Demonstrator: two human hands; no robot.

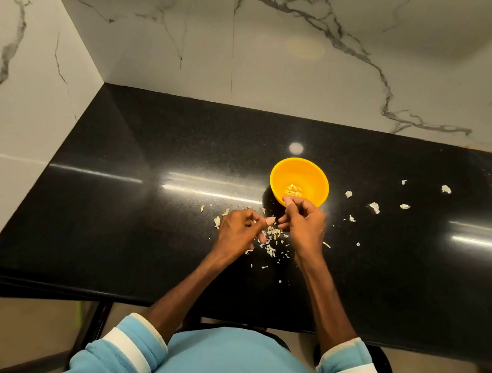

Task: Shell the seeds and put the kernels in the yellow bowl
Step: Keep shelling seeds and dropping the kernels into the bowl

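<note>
Right grip [304, 222] hovers at yellow bowl [300, 169] rim, left grip [239, 230] above husks [270, 244].

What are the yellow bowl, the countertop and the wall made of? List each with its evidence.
Yellow bowl: likely plastic, smooth; uniform bright colour, thin rim.
Countertop: looks like polished black granite; fine speckles, sharp light reflections.
Wall: marble-look tile or slab, slightly glossy; grey veins, thin joint line.

The bowl [302, 170] stands on the desk [146, 207], kernels [293, 190] in it. The right hand [303, 220] is at the bowl's near rim, the left hand [239, 230] before and left of the bowl, shell scraps [270, 244] between them, stray shell pieces [374, 207] right of the bowl.
</note>
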